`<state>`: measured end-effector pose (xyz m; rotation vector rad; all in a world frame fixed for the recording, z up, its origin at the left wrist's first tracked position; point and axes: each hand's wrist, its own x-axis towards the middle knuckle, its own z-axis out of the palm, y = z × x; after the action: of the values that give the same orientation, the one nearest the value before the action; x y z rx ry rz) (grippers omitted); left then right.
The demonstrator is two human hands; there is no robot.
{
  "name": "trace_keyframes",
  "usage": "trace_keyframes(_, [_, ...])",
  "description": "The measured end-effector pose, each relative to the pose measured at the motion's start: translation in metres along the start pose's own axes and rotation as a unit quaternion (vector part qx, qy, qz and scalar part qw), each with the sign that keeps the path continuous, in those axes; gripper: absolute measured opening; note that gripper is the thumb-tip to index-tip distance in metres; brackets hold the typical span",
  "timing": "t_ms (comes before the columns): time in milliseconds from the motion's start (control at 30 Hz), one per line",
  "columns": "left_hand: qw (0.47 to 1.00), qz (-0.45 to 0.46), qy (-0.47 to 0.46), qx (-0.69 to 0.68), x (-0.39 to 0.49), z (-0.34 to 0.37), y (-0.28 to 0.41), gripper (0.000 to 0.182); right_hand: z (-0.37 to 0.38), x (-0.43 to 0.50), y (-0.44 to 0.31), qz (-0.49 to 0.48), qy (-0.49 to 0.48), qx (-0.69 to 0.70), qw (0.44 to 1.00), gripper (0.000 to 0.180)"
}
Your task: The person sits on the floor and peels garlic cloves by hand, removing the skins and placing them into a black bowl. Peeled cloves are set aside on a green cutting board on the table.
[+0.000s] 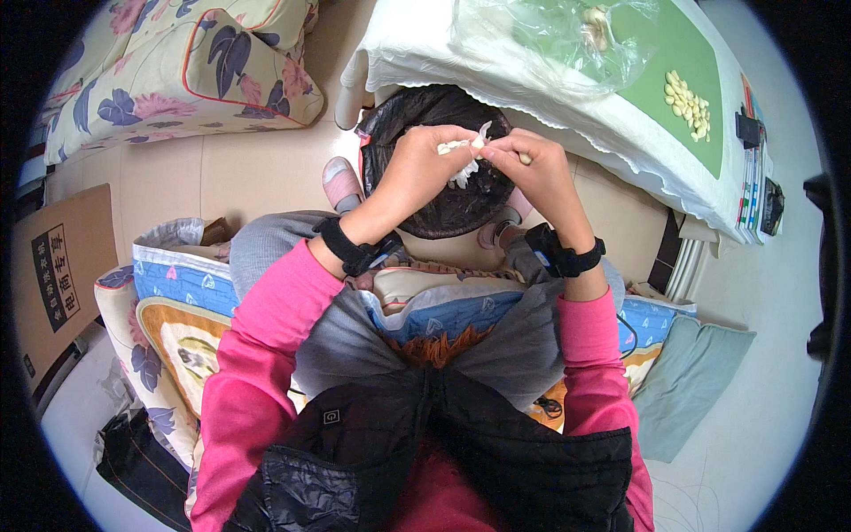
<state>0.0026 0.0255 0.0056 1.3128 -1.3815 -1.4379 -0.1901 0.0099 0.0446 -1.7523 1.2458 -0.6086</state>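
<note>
Both hands meet above a round bin (432, 223) lined with a black plastic bag. Between the fingers of my left hand (422, 156) is a partly peeled garlic bulb (459, 163) with loose white papery skin hanging down. My right hand (532, 156) pinches at the near side of the same garlic, thumb and forefinger touching it. A pale peeled clove (525, 159) shows tucked in the curled fingers of my right hand. The bin's inside is dark, and what lies in it is hard to make out.
A table with a white cloth (425, 53) and green mat (698, 73) stands ahead. Peeled cloves (688, 106) lie in a pile there, near a clear plastic bag (565, 53) with garlic (595, 30). A floral sofa (252, 80) is at left, a cardboard box (66, 279) below it.
</note>
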Motion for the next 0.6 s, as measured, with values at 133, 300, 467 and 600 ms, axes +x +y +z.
trace_keyframes(133, [1.000, -0.009, -0.013, -0.010, 0.0000, -0.0011, -0.0002, 0.021, -0.0016, 0.0007, 0.0017, 0.006, -0.013, -0.004, 1.000, 0.015])
trace_keyframes(300, [0.999, -0.001, -0.003, -0.037, 0.0001, 0.0008, 0.0014, 0.021, -0.0008, 0.0008, 0.0029, 0.003, -0.007, 0.025, 1.000, 0.016])
trace_keyframes(467, [1.000, -0.009, -0.016, -0.018, -0.0003, -0.0013, 0.0016, 0.021, -0.0025, 0.0005, 0.0010, 0.021, -0.022, 0.000, 1.000, 0.016])
trace_keyframes(600, [0.999, -0.017, -0.034, -0.029, -0.0001, -0.0021, 0.0039, 0.021, -0.0042, 0.0010, 0.0018, 0.021, -0.033, -0.006, 0.999, 0.016])
